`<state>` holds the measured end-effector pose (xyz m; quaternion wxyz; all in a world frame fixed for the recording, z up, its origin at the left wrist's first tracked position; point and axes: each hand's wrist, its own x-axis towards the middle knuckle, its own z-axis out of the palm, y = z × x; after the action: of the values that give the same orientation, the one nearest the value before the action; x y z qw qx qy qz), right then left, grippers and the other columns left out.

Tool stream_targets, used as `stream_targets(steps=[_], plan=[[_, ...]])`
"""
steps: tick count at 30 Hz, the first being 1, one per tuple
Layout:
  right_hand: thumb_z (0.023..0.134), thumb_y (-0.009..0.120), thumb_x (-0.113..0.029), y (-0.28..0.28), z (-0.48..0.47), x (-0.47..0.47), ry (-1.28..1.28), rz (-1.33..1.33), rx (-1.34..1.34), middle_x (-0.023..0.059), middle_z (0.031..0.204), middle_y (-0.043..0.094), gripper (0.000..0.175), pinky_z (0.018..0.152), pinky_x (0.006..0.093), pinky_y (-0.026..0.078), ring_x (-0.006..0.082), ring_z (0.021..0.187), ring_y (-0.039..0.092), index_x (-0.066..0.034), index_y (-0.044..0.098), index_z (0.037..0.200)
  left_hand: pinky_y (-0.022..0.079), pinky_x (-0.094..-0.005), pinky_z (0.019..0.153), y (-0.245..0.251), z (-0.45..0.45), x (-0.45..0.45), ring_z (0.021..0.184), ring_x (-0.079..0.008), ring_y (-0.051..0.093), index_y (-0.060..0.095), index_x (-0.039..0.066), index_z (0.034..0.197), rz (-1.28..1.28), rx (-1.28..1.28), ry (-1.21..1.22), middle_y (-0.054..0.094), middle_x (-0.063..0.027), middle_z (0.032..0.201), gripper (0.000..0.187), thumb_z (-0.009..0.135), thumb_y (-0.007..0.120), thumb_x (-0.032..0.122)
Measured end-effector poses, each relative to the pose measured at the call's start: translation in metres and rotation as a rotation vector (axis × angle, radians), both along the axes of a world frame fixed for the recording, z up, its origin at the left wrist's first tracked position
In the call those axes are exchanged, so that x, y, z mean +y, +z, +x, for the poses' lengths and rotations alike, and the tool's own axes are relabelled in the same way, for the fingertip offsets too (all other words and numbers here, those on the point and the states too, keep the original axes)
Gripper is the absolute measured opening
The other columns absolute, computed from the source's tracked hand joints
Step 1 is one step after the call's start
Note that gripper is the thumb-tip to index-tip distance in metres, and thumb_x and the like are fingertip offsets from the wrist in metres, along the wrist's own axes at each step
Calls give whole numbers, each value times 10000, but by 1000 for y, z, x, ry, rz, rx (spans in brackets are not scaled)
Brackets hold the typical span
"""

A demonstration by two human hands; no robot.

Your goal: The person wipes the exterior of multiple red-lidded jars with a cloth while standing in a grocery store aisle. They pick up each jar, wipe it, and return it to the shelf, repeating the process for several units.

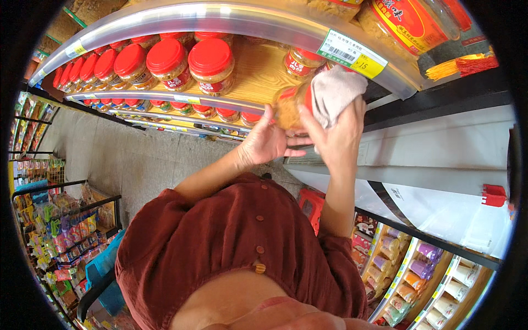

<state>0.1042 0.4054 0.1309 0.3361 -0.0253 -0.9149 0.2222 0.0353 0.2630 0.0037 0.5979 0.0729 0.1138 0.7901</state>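
Observation:
A clear plastic jar [288, 109] of golden-brown food, with a red label, is tilted in front of the shelf and slightly blurred. Against its left and lower sides lies my left hand [266, 140], thumb beside the jar and fingers stretched beneath it. My right hand [340, 134] grips a pale grey cloth [336, 93] that covers the jar's right end, so its lid is hidden. The fingers of this hand also touch the jar's side. Behind it, another red-lidded jar [303, 64] stands on the wooden shelf [253, 68].
Rows of red-lidded jars [210, 62] fill the shelf to the left. A clear price rail [264, 20] curves above my hands, and larger jars [406, 27] stand over it. A white cabinet [437, 165] is at the right. A red plastic stool [311, 206] stands below.

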Motion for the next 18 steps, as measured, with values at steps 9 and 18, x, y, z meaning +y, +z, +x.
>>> stream_targets(steps=[9, 18], plan=[[878, 723, -219, -23, 9, -3, 212, -542, 113, 205, 1202, 555, 442, 968, 408, 428, 339, 1112, 557, 31, 565, 1206, 436, -414, 1037, 21, 19, -14, 1195, -214, 571, 426, 66, 1400, -275, 360, 621, 601, -90, 1285, 592, 927, 614, 368], [1002, 572, -283, -40, -8, -10, 427, -1163, -47, 36, 1006, 630, 321, 774, 244, 463, 87, 845, 581, -5, 610, 1159, 360, -391, 1100, 12, 57, -44, 1270, -245, 481, 221, 97, 1514, -424, 515, 1002, 469, -125, 1383, 996, 711, 787, 261]])
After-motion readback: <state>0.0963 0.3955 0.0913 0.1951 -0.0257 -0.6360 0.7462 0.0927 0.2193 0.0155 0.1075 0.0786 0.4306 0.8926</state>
